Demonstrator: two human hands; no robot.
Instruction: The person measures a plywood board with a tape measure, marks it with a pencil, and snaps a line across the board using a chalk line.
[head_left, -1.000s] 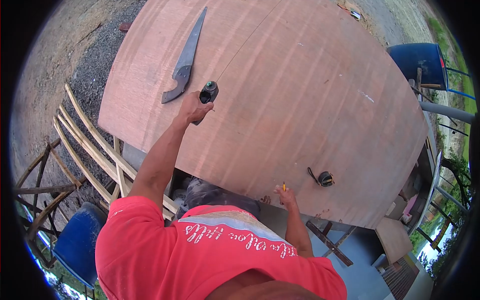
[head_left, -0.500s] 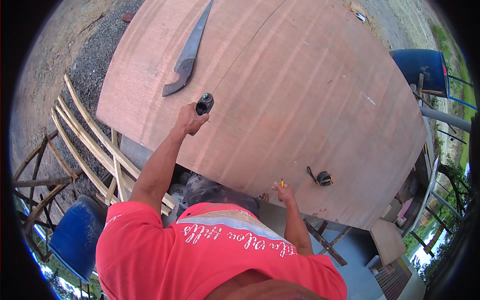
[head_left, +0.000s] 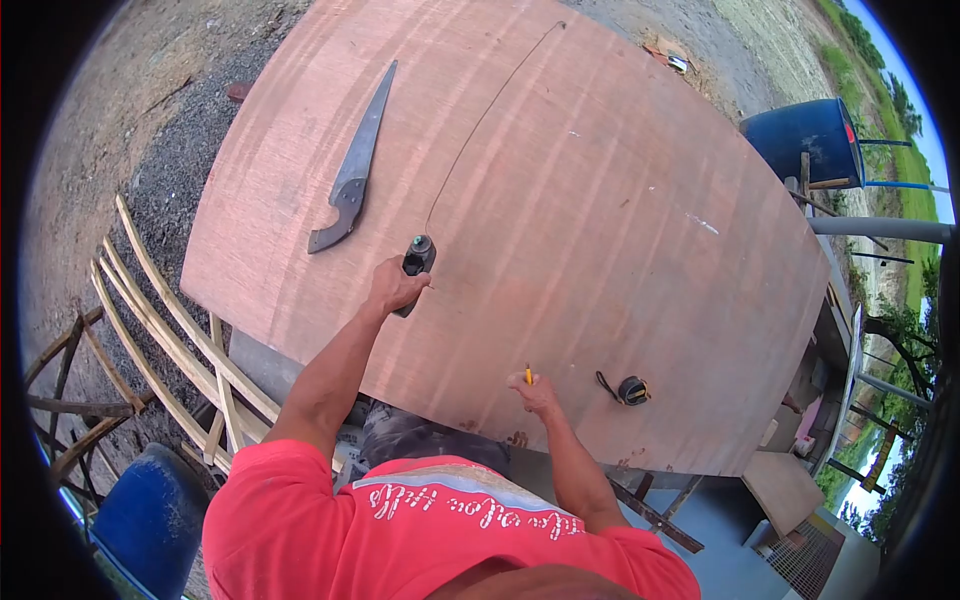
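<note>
Gap between left hand (head_left: 396,285) and right hand (head_left: 535,393), saw (head_left: 358,165) and tape measure (head_left: 633,391) outside it

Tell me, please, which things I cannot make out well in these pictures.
All in the head view:
- Grip side of the black handheld tool: covered by the left hand.
- Lower end of the yellow pencil: behind the right hand's fingers.
- Markings on the round black-and-yellow tape measure: too small.
- Most supports: beneath the large reddish-brown wooden board.
- Bottom of the left blue plastic barrel: cut off by the picture's edge.
</note>
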